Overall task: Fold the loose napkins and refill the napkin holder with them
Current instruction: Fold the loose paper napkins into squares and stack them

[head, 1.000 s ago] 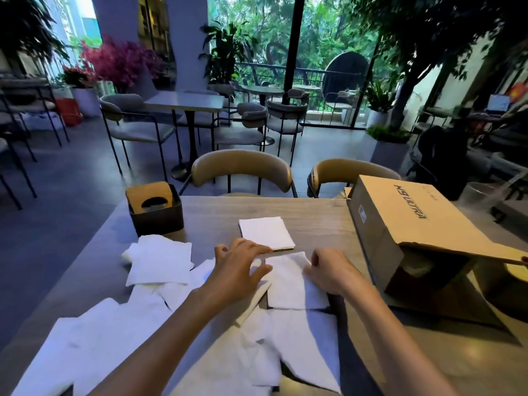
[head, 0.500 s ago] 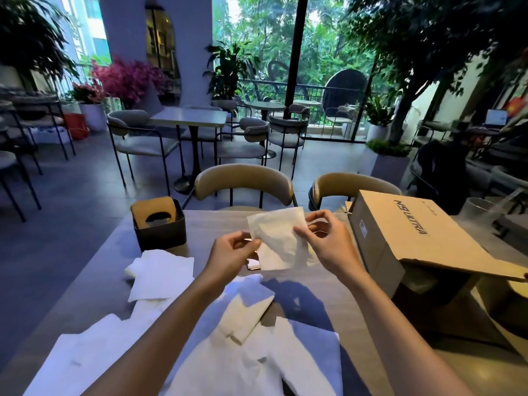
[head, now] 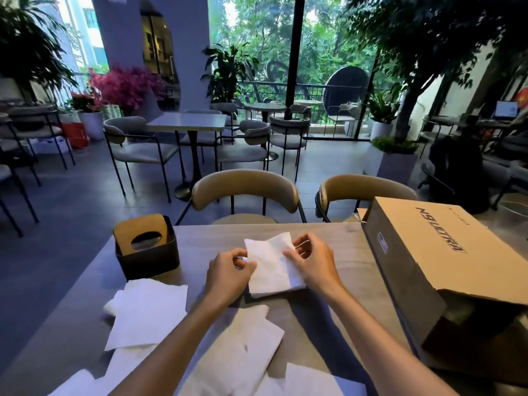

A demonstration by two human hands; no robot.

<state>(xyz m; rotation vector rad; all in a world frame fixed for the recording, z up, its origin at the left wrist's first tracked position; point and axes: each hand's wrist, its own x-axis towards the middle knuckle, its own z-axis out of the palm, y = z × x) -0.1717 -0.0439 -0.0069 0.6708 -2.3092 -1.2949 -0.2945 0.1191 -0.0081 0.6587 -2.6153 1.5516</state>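
Both hands, left (head: 228,274) and right (head: 313,267), pinch one napkin (head: 271,267) by its side edges above the tabletop (head: 328,310); the holder (head: 145,247) stands to the left.

Bare bench (head: 200,247) is lying open between the napkin holder (head: 145,247) and both hands, while the cardboard box (head: 428,252) is blocking the right side.
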